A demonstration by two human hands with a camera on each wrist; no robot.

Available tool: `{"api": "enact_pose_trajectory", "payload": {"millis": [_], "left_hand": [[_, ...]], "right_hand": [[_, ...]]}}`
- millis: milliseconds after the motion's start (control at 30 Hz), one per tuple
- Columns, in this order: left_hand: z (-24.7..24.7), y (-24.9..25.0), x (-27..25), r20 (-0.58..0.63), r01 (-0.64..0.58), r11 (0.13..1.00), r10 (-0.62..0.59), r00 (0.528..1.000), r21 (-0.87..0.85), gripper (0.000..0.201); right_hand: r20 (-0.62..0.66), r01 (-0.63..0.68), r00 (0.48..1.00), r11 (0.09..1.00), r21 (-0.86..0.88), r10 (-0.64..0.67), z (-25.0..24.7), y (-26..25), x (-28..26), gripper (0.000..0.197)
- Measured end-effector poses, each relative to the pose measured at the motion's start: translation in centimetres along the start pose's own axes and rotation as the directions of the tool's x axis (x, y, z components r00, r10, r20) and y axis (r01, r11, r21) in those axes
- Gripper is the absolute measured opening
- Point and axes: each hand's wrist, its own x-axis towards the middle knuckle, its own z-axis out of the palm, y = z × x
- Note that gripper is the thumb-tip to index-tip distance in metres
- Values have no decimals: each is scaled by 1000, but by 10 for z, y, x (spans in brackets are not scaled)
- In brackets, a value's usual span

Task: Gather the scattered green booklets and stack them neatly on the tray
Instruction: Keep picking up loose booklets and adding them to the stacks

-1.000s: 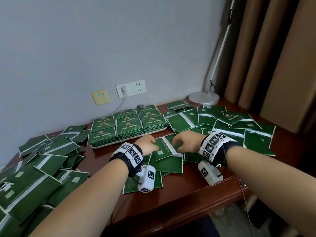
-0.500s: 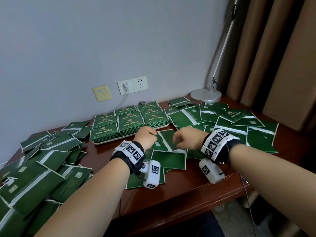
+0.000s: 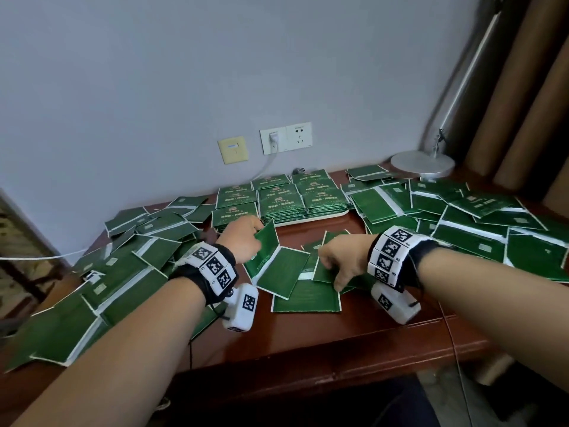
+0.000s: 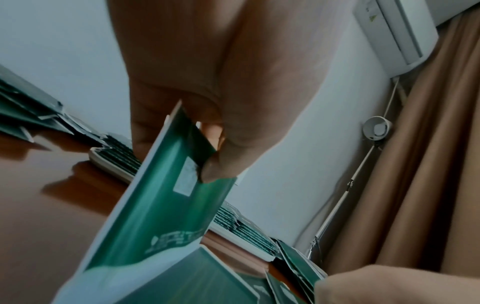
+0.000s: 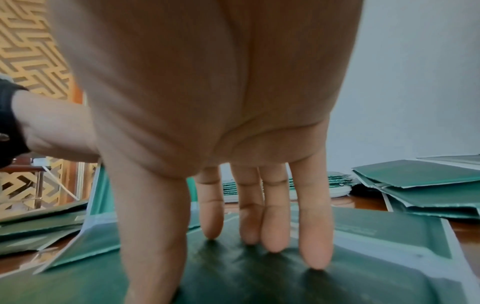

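Left hand (image 3: 243,241) lifts one flap of an open green booklet (image 3: 277,266); right hand (image 3: 341,260) presses flat booklets beside it.

The left thumb and fingers pinch the flap's top edge, tilting it up off the reddish-brown wooden bench (image 3: 308,331). The right hand's fingers (image 5: 315,242) are straight, tips down on a flat green booklet (image 5: 259,277). Behind both, the white tray (image 3: 311,221) carries neat green stacks.

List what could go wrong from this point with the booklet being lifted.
The left hand pinches only a corner of the half-open booklet, so it may flop open or slip. The right hand presses flat booklets with straight fingers; they could slide on the glossy table. The tray looks full.
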Motion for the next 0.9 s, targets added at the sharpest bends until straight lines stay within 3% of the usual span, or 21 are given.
{"api": "enact_pose_trajectory", "payload": {"millis": [200, 367, 433, 533, 600, 667, 767, 900], "left_hand": [[5, 1, -5, -9, -30, 999, 31, 999, 26, 31], [4, 8, -6, 11, -76, 995, 76, 997, 58, 28], [4, 10, -8, 29, -96, 992, 94, 995, 76, 28], [5, 10, -7, 58, -112, 990, 107, 993, 89, 28], [6, 9, -9, 105, -130, 987, 120, 987, 95, 29], [7, 9, -10, 175, -157, 985, 142, 974, 77, 23], [10, 10, -16, 260, -180, 983, 168, 951, 24, 15], [21, 11, -15, 275, -173, 979, 140, 951, 103, 29]], "right_hand": [[-18, -10, 1000, 999, -40, 9, 1, -3, 0, 30], [-243, 47, 970, 971, 236, 13, -18, -1, -8, 36], [-320, 81, 944, 893, 443, 74, -27, 2, -7, 37], [-261, 36, 940, 701, 713, 218, -31, 11, -3, 24], [-193, -6, 946, 608, 794, 261, -28, 20, -1, 21], [-151, -44, 946, 574, 818, 288, -21, 29, -2, 21], [-94, -123, 946, 611, 782, 311, -13, 43, -5, 22], [-20, -233, 957, 809, 540, 289, -8, 45, -12, 24]]}}
